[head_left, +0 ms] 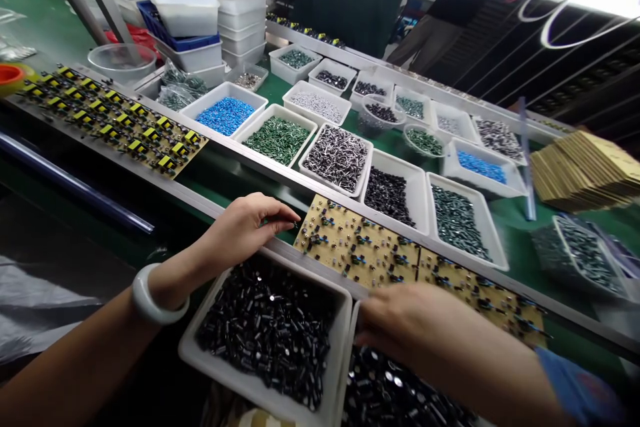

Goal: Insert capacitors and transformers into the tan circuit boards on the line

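While the left hand (243, 230) pinches a small dark part (295, 224) between thumb and fingertips, a tan circuit board (333, 260) lies just beside those fingers, to their right. Nearer the wearer than them sits a white bin (191, 345) of black parts. The right hand (400, 313) blurs over a second bin (349, 360); whether its fingers grip anything, I cannot tell. Beyond the fingers, component trays (417, 197) stand on the green desk (517, 237).

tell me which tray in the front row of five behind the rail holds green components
The second tray from the left, between the blue components and the silver-and-dark components; its green is brighter than the grey-green in the rightmost tray.
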Demonstrator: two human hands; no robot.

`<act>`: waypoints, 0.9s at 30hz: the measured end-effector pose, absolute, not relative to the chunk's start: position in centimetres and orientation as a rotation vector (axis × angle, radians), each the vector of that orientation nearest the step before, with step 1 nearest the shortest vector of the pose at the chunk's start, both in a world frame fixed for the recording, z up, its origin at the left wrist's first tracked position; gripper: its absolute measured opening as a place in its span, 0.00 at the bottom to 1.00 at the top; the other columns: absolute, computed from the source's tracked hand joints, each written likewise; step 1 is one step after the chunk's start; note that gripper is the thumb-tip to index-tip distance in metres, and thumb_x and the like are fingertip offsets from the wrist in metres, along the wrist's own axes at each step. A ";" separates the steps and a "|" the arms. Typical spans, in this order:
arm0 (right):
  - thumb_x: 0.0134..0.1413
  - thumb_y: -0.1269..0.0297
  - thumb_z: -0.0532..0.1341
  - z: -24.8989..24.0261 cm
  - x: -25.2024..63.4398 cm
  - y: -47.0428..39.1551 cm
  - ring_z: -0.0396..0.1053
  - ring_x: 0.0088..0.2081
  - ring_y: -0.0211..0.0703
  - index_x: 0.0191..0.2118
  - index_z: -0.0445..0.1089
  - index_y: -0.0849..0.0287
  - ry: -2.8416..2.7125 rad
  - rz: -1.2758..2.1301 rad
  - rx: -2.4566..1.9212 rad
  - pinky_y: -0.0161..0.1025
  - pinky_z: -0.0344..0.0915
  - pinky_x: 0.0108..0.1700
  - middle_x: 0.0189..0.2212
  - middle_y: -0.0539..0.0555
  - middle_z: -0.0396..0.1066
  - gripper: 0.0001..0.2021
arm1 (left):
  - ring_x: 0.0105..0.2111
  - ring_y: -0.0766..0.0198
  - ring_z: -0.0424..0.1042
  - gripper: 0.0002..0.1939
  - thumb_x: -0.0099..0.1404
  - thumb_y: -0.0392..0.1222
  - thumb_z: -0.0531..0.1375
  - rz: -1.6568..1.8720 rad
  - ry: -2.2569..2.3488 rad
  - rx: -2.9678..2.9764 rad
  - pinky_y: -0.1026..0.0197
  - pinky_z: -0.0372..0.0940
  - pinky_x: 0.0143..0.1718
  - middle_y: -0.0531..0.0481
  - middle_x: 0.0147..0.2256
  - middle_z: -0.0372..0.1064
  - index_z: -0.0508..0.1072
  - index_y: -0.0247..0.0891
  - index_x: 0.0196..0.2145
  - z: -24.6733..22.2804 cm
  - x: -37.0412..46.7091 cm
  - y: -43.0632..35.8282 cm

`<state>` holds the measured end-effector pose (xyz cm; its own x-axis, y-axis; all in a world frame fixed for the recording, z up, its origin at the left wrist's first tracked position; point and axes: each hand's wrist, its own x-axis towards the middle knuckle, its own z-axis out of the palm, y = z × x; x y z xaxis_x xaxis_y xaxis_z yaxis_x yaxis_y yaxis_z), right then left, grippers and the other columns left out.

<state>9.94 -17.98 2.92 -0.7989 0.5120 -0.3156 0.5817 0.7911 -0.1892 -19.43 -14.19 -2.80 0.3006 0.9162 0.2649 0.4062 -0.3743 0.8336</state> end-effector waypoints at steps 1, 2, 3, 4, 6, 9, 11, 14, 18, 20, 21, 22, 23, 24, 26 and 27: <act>0.47 0.65 0.77 2.4 10.7 -19.1 0.67 0.22 0.43 0.28 0.70 0.57 2.656 -0.393 0.801 0.41 0.56 0.26 0.23 0.46 0.70 0.14 | 0.40 0.64 0.75 0.08 0.67 0.33 0.65 0.989 1.179 1.918 0.64 0.66 0.42 0.54 0.39 0.79 0.82 0.42 0.43 -2.8 -19.4 -14.0; 0.42 0.66 0.79 1.8 11.3 -20.3 0.69 0.22 0.45 0.28 0.71 0.57 2.588 -0.370 0.798 0.41 0.56 0.25 0.23 0.47 0.71 0.15 | 0.39 0.64 0.75 0.09 0.66 0.33 0.66 0.978 1.181 1.918 0.64 0.66 0.42 0.54 0.39 0.79 0.82 0.42 0.43 -2.9 -19.4 -13.8; 0.39 0.67 0.79 1.3 11.6 -21.3 0.70 0.23 0.47 0.29 0.72 0.57 2.557 -0.371 0.806 0.42 0.57 0.25 0.24 0.48 0.71 0.16 | 0.39 0.64 0.75 0.09 0.66 0.32 0.66 0.967 1.179 1.922 0.64 0.66 0.42 0.54 0.38 0.79 0.82 0.42 0.43 -2.9 -19.4 -13.6; 0.39 0.68 0.79 0.8 11.9 -22.2 0.71 0.24 0.49 0.30 0.73 0.58 2.550 -0.364 0.810 0.42 0.58 0.26 0.25 0.50 0.72 0.15 | 0.38 0.65 0.75 0.09 0.66 0.32 0.66 0.963 1.173 1.934 0.64 0.66 0.41 0.54 0.38 0.79 0.82 0.42 0.42 -3.0 -19.2 -13.3; 0.44 0.71 0.76 0.1 12.0 -23.4 0.73 0.27 0.51 0.33 0.73 0.58 2.546 -0.416 0.817 0.42 0.60 0.29 0.29 0.51 0.73 0.12 | 0.38 0.64 0.74 0.08 0.66 0.33 0.66 0.971 1.161 1.982 0.64 0.65 0.41 0.55 0.37 0.79 0.82 0.42 0.42 -3.1 -18.9 -12.7; 0.48 0.77 0.72 0.0 11.8 -23.5 0.73 0.30 0.49 0.35 0.73 0.57 2.502 -0.549 0.844 0.41 0.61 0.30 0.31 0.50 0.74 0.11 | 0.38 0.63 0.72 0.07 0.66 0.34 0.67 0.974 1.158 2.103 0.61 0.64 0.42 0.55 0.36 0.79 0.82 0.43 0.40 -3.1 -18.3 -11.6; 0.51 0.77 0.70 0.3 11.9 -23.1 0.74 0.30 0.49 0.34 0.73 0.57 2.463 -0.581 0.885 0.41 0.61 0.30 0.31 0.50 0.73 0.09 | 0.37 0.62 0.72 0.07 0.66 0.33 0.66 0.950 1.156 2.170 0.60 0.63 0.42 0.54 0.36 0.80 0.82 0.42 0.40 -3.1 -18.0 -11.0; 0.56 0.74 0.69 1.3 12.4 -22.4 0.74 0.30 0.49 0.33 0.72 0.57 2.428 -0.575 0.930 0.41 0.62 0.30 0.31 0.51 0.73 0.06 | 0.41 0.60 0.73 0.07 0.67 0.32 0.65 0.895 1.194 2.223 0.58 0.62 0.45 0.53 0.39 0.80 0.81 0.41 0.40 -2.7 -17.6 -10.5; 0.62 0.70 0.66 2.8 13.0 -21.9 0.74 0.32 0.45 0.37 0.73 0.57 2.535 -0.659 0.995 0.39 0.67 0.34 0.33 0.51 0.73 0.03 | 0.46 0.58 0.73 0.07 0.67 0.32 0.65 0.824 1.311 2.284 0.53 0.54 0.49 0.55 0.41 0.79 0.80 0.43 0.39 -2.4 -17.1 -10.3; 0.64 0.72 0.63 3.4 13.1 -21.7 0.75 0.35 0.42 0.42 0.73 0.55 2.662 -0.733 1.054 0.36 0.69 0.37 0.37 0.51 0.73 0.05 | 0.46 0.57 0.72 0.06 0.67 0.33 0.65 0.807 1.332 2.332 0.51 0.51 0.49 0.55 0.40 0.79 0.80 0.43 0.38 -2.5 -16.9 -10.3; 0.65 0.73 0.61 3.7 13.2 -21.6 0.75 0.36 0.41 0.45 0.73 0.54 2.726 -0.757 1.080 0.35 0.70 0.39 0.39 0.51 0.73 0.08 | 0.46 0.57 0.72 0.06 0.67 0.33 0.65 0.803 1.334 2.357 0.51 0.49 0.49 0.56 0.40 0.79 0.79 0.43 0.38 -2.5 -16.9 -10.3; 0.66 0.73 0.59 3.8 13.2 -21.5 0.75 0.37 0.41 0.48 0.72 0.53 2.781 -0.765 1.101 0.35 0.70 0.40 0.40 0.51 0.73 0.10 | 0.45 0.57 0.71 0.05 0.67 0.33 0.65 0.805 1.336 2.382 0.51 0.48 0.48 0.56 0.39 0.79 0.79 0.43 0.37 -2.6 -16.8 -10.3; 0.67 0.73 0.57 3.9 13.3 -21.4 0.74 0.38 0.41 0.50 0.71 0.52 2.825 -0.765 1.110 0.35 0.70 0.40 0.41 0.52 0.72 0.12 | 0.44 0.57 0.71 0.05 0.67 0.34 0.65 0.812 1.338 2.409 0.51 0.48 0.48 0.56 0.38 0.79 0.79 0.43 0.37 -2.7 -16.7 -10.2; 0.68 0.72 0.55 4.0 13.3 -21.4 0.74 0.38 0.41 0.51 0.71 0.51 2.858 -0.758 1.114 0.35 0.70 0.40 0.41 0.52 0.72 0.13 | 0.44 0.57 0.70 0.04 0.67 0.34 0.65 0.821 1.340 2.438 0.51 0.47 0.48 0.56 0.37 0.78 0.78 0.42 0.37 -2.7 -16.7 -10.2; 0.69 0.72 0.53 4.0 13.2 -21.2 0.73 0.37 0.41 0.52 0.70 0.52 2.887 -0.746 1.109 0.35 0.71 0.39 0.40 0.53 0.71 0.13 | 0.42 0.57 0.69 0.04 0.67 0.34 0.65 0.840 1.344 2.500 0.51 0.47 0.47 0.57 0.36 0.78 0.77 0.42 0.37 -2.9 -16.7 -10.1; 0.69 0.72 0.53 4.0 13.2 -21.2 0.73 0.36 0.41 0.53 0.69 0.52 2.889 -0.747 1.098 0.35 0.71 0.38 0.40 0.53 0.71 0.14 | 0.41 0.58 0.69 0.04 0.67 0.33 0.64 0.849 1.342 2.530 0.51 0.47 0.47 0.57 0.35 0.78 0.77 0.42 0.37 -2.9 -16.6 -10.1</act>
<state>13.21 -21.19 3.99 -0.7607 0.6364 -0.1277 0.6185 0.6510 -0.4401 -16.64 -10.08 -2.92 0.4379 0.8002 0.4098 0.7130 -0.5868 0.3838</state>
